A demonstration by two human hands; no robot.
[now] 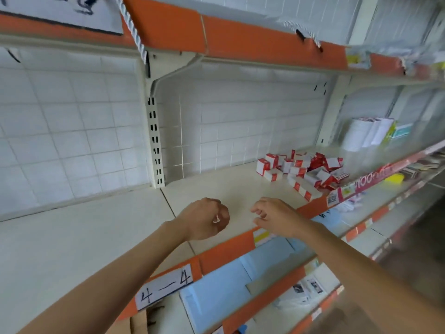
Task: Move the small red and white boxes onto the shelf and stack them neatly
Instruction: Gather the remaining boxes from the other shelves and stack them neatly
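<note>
Several small red and white boxes [303, 172] lie in a loose, jumbled pile on the cream shelf [212, 186], toward its right end near the front edge. My left hand [204, 219] hovers over the shelf's front middle with its fingers curled into a fist. A small white sliver shows at its palm, and I cannot tell what it is. My right hand [274, 216] is just to the right of it, above the front edge, fingers loosely curled and holding nothing. Both hands are well left of the pile and apart from it.
An orange price strip [226, 251] with a "4—4" label [163, 288] edges the shelf. Blue sheets [228, 278] lie on the shelf below. A slotted white upright [155, 141] stands at the back, an upper shelf [240, 37] hangs overhead, and white packets [368, 133] stand at the far right.
</note>
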